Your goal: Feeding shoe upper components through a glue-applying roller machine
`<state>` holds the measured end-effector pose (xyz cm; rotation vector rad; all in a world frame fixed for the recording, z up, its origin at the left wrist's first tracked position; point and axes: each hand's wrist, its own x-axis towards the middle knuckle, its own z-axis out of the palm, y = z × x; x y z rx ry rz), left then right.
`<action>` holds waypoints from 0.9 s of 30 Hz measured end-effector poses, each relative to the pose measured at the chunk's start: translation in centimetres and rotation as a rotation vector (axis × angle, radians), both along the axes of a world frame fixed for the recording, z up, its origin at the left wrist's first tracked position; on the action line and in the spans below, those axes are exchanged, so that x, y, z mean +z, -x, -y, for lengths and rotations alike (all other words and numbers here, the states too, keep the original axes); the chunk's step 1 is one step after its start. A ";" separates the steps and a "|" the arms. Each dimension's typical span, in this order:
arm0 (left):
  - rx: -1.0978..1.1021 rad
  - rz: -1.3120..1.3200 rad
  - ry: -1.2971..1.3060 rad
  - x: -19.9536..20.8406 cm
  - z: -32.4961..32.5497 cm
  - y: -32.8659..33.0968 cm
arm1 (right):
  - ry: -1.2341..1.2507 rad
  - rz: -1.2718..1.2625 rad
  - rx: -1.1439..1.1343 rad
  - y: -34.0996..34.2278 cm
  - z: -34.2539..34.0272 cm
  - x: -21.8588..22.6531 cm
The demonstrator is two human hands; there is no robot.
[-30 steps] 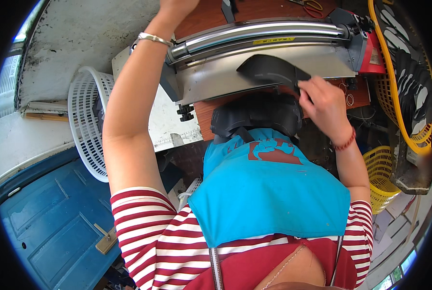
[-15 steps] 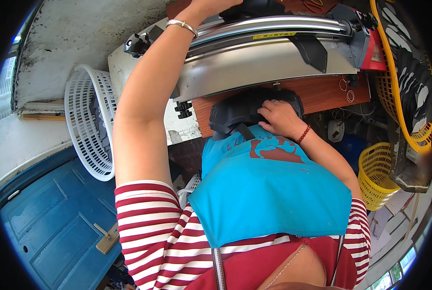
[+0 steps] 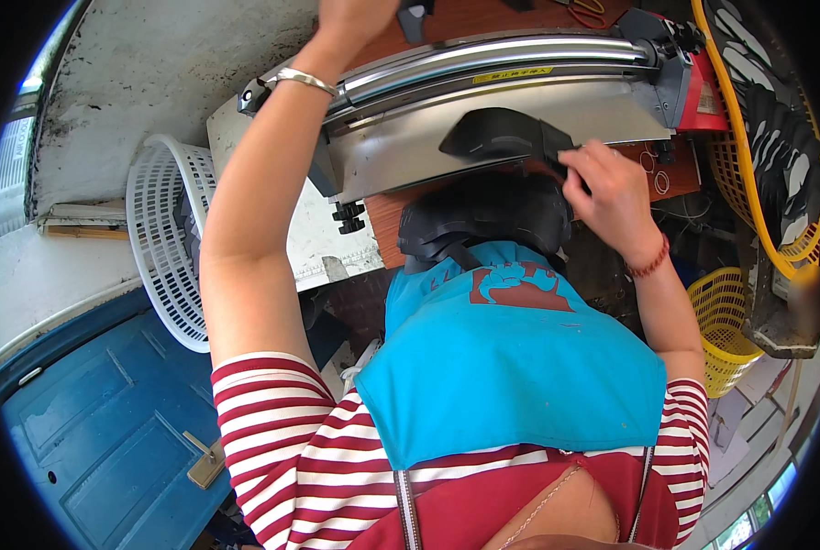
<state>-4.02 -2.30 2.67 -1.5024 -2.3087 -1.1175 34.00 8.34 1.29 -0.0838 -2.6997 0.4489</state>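
Observation:
My right hand [image 3: 607,192] is closed on one end of a curved black sheet piece [image 3: 502,133], lifted over the front metal plate [image 3: 382,160] of a roller machine. Just below it, a stack of similar black pieces [image 3: 483,215] rests against my blue apron [image 3: 511,357]. Past the shiny roller [image 3: 493,64] reaches my left arm; my left hand [image 3: 360,14] is at the top edge, its fingers cut off by the frame. Close to that hand, a dark piece [image 3: 414,23] lies on the wooden surface behind the roller.
Red-handled scissors [image 3: 588,11] lie behind the machine. A white basket [image 3: 167,243] stands at left, a large yellow basket [image 3: 749,147] with black pieces at right, and a smaller yellow basket [image 3: 722,316] below it. The machine's red end housing [image 3: 699,96] borders the right side.
My right hand has risen from the stack with a black piece in it. My left hand has shifted left. The black piece that hung at the roller's front right is gone from there.

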 end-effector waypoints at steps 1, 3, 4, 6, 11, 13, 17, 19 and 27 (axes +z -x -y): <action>0.153 0.141 0.362 -1.3 0.4 -1.2 | -0.014 -0.034 -0.020 1.4 -0.4 -0.7; -0.146 -0.091 0.436 -3.0 -0.4 -3.1 | -0.025 -0.065 -0.040 3.7 -0.6 -2.2; -0.176 -0.019 0.694 -3.6 -0.8 -3.6 | -0.022 -0.128 -0.033 4.5 -0.5 -2.9; -0.105 0.124 0.737 -3.9 -1.1 -3.5 | -0.019 -0.188 -0.024 4.5 0.4 -4.3; -0.126 0.280 0.580 -2.4 -0.5 -1.9 | 0.161 0.162 0.320 0.5 5.4 -9.3; -0.075 0.324 0.429 -1.4 -0.7 -2.1 | 0.131 0.243 0.320 0.1 6.3 -11.9; 0.099 0.550 0.289 1.6 -1.5 -2.2 | 0.142 0.346 0.346 -0.1 6.6 -14.9; 0.109 0.704 0.180 3.1 -1.5 -1.8 | 0.081 0.484 0.378 -0.3 6.3 -15.0; 0.197 0.882 -0.204 7.7 0.2 -0.9 | 0.083 0.208 0.232 0.0 5.7 -14.5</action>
